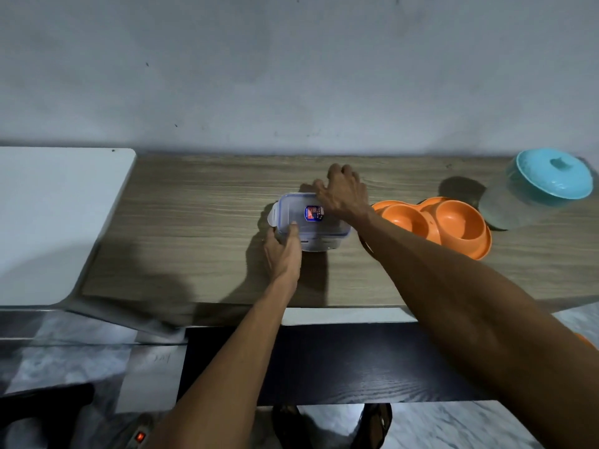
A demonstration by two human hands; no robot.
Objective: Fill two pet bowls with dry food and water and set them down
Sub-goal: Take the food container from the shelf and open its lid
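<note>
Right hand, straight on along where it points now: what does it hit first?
The right hand points past the food container toward the back. Only tabletop lies ahead, then likely the wall; depth is unclear.

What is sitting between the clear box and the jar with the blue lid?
The orange double pet bowl sits between the clear box and the jar, seen in the head view. The right forearm partly covers it.

Dim grey wall (291, 66) behind a wood-grain counter (201, 228), marbled floor (437, 422) below.
</note>
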